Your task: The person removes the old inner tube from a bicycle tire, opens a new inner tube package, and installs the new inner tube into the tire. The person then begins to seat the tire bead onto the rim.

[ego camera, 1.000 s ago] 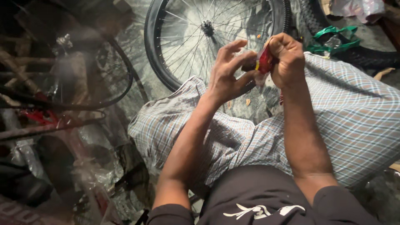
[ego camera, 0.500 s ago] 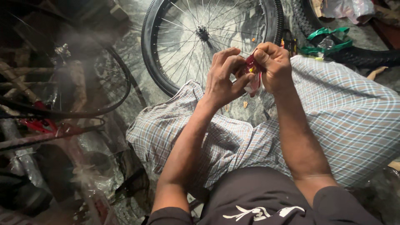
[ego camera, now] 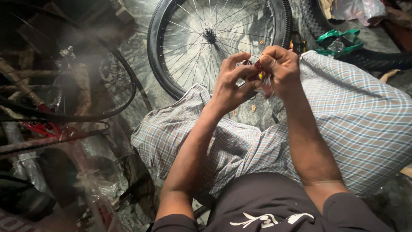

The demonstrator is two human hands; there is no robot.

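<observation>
Now | both hands (ego camera: 257,73) pinch small red packet (ego camera: 262,79) | long axis unclear, mostly hidden

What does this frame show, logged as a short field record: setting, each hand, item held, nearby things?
setting: person seated on a stone floor, checked cloth over the knees
left hand: fingers pinch the small red packet
right hand: closed on the same packet from the other side
held item: small red packet, with some yellow, mostly hidden
ahead: spoked bicycle wheel lying flat on the floor
far right: green scrap on a tyre
left: red bicycle frame
</observation>
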